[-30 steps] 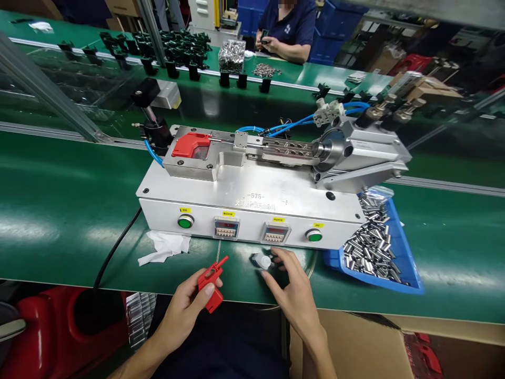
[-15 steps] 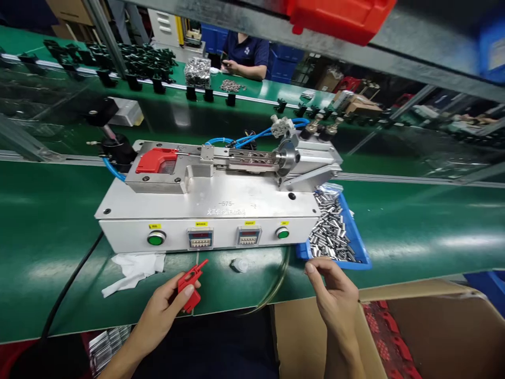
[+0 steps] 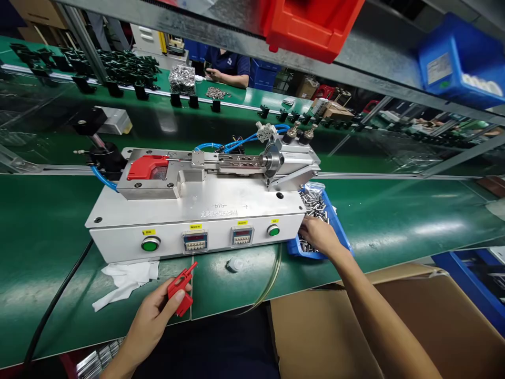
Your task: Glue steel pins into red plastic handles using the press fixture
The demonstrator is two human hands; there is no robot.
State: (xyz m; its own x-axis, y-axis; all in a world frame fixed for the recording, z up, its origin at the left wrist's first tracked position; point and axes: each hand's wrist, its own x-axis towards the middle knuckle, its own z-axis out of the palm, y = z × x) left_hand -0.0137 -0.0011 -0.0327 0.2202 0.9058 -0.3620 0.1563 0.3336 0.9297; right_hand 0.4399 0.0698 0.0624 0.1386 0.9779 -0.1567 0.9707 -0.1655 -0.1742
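Observation:
My left hand [image 3: 155, 311] is closed around a red plastic lighter body [image 3: 180, 295] with a thin nozzle pointing up and right, just in front of the machine. Over at the right, my right hand [image 3: 320, 235] reaches into a blue bin [image 3: 340, 231] of small shiny metal tubes [image 3: 314, 204]. Its fingertips are down among the tubes and hidden, so I cannot tell whether they grip one. On the silver bench machine [image 3: 197, 197], a second red plastic body [image 3: 145, 166] lies in the metal fixture at the left end.
A white cloth [image 3: 128, 279] and a small clear cap [image 3: 235, 264] lie before the machine. A cardboard box [image 3: 315, 331] stands at the lower right. Overhead, a shelf carries a red bin [image 3: 311, 31] and a blue bin [image 3: 453, 63]. Across the bench sits another person [image 3: 229, 66].
My right hand has moved from in front of the blue bin into the metal tubes. The left hand still holds the red lighter body. The whole view has shifted slightly.

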